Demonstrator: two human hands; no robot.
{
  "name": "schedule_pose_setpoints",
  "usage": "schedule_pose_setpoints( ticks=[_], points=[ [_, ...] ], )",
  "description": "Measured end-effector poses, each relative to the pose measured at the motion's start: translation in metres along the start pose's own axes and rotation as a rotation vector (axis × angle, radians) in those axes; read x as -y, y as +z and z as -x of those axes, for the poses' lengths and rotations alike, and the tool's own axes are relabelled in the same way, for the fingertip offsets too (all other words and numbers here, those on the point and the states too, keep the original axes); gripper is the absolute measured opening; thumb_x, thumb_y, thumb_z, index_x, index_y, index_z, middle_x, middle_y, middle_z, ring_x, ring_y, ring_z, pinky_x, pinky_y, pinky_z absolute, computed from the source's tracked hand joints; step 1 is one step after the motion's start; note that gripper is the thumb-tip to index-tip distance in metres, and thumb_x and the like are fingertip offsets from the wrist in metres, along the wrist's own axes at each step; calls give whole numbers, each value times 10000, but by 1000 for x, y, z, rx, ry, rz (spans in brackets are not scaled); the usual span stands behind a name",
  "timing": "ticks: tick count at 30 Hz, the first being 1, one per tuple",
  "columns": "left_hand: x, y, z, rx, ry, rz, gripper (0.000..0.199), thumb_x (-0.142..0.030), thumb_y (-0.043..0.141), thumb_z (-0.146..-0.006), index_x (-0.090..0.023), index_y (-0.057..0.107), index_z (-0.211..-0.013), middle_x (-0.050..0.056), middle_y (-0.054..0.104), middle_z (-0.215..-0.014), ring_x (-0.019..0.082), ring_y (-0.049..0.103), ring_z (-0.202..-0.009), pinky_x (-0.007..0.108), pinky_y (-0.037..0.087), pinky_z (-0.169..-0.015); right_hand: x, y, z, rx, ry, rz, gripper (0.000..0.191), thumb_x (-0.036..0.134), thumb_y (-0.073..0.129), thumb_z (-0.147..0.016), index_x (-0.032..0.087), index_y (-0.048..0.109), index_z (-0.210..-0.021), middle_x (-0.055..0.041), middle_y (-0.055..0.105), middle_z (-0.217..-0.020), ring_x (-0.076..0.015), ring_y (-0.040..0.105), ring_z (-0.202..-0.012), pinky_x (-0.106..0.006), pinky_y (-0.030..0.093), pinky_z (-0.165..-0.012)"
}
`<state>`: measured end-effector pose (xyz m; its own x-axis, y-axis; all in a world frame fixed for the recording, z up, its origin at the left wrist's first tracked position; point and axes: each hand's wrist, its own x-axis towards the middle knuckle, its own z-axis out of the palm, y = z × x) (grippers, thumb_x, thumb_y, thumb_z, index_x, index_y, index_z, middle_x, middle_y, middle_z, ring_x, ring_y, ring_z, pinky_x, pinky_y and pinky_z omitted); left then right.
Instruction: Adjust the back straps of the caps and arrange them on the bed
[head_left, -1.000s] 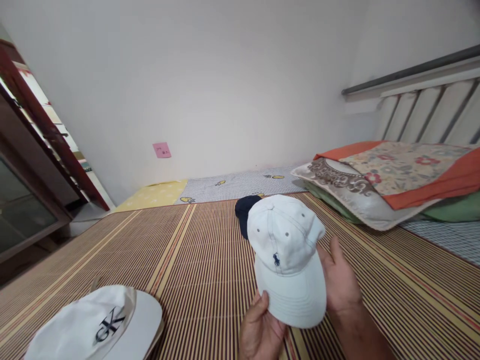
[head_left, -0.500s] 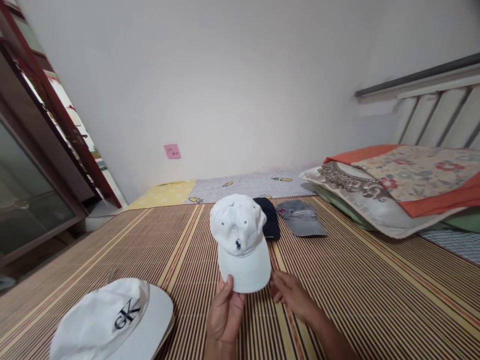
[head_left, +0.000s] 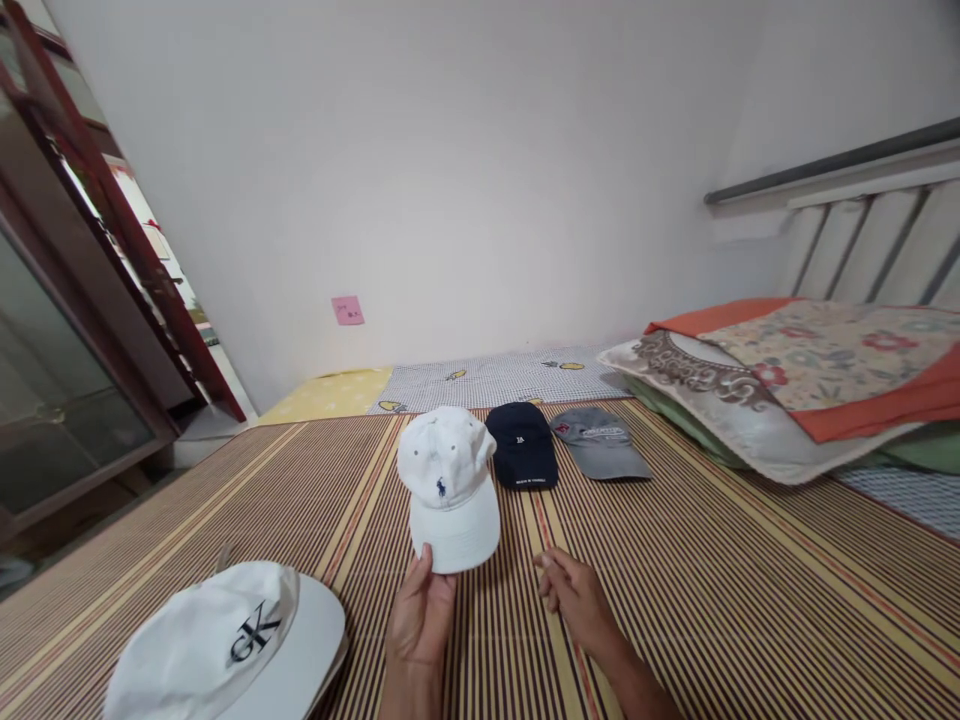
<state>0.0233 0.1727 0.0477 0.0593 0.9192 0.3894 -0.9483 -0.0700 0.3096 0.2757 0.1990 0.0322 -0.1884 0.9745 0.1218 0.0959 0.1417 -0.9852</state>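
In the head view, the white fabric baseball cap (head_left: 446, 460) has moved left since the earlier frames, and the navy fabric cap (head_left: 523, 445) behind it now shows almost whole, the grey fabric cap (head_left: 602, 443) in sight beside it. The right hand (head_left: 574, 598) is away from the white cap now, well apart over the striped brown-and-tan slatted mat (head_left: 480, 650), its fingers loosely curled, grasping nothing. The left hand (head_left: 424, 610) has the brim in its grip, thumb on top, fingers underneath. So the cap sits just above and beyond that grip, crown up, brim toward the camera. It's rounded, with small eyelets and a dark blue horse-and-rider emblem. Nearer, on the left, lies the large white cap with black lettering (head_left: 217, 640).
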Motion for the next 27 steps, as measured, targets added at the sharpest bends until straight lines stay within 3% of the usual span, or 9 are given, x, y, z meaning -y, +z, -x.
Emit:
schedule_pose_setpoints(
  ticks=[4, 8, 12, 19, 24, 27],
  points=[
    [-18, -17, -13, 5, -58, 21, 548, -177, 228, -1082, -299, 321, -1607, 73, 575, -1516, 163, 487, -1436, 346, 266, -1267, -4, -1, -3, -45, 51, -79, 597, 758, 491, -897, 202, 691, -982, -5, 613, -691, -149, 516, -494, -274, 380, -459],
    [-31, -33, -39, -149, -66, 5, 595, -170, 248, -1070, -301, 190, -1648, 99, 577, -1523, 168, 586, -1362, 368, 312, -1257, -3, 0, -5, -77, 79, -127, 570, 738, 536, -866, 199, 706, -946, -1, 610, -668, -137, 509, -481, -257, 369, -430],
    [-39, -47, -79, -262, -51, -9, 632, -129, 263, -1057, -287, 160, -1661, 113, 627, -1481, 167, 646, -1299, 349, 403, -1206, 0, 1, -5, -96, 87, -148, 533, 711, 571, -848, 200, 706, -924, -2, 628, -671, -129, 511, -481, -241, 368, -418],
    [-47, -55, -142, -505, -24, -38, 634, -86, 312, -1039, -276, 257, -1641, 127, 677, -1432, 199, 705, -1216, 355, 537, -1090, -6, 2, -7, -107, 99, -161, 468, 665, 592, -837, 205, 663, -889, 9, 612, -662, -128, 497, -473, -229, 337, -392],
    [-45, -54, -164, -692, -23, -90, 483, -325, 557, -1038, -198, 488, -1499, 156, 646, -1417, 264, 704, -1152, 472, 607, -966, -3, 4, -6, -109, 110, -147, 488, 692, 576, -838, 209, 644, -852, 19, 582, -651, -122, 488, -474, -220, 319, -389],
    [-42, -55, -169, -769, -10, -112, 431, -379, 630, -1000, -189, 583, -1385, 124, 645, -1371, 259, 689, -1118, 478, 609, -926, 0, 2, -5, -90, 116, -137, 519, 720, 572, -840, 206, 646, -851, 18, 582, -654, -118, 481, -476, -223, 334, -401]
  ],
)
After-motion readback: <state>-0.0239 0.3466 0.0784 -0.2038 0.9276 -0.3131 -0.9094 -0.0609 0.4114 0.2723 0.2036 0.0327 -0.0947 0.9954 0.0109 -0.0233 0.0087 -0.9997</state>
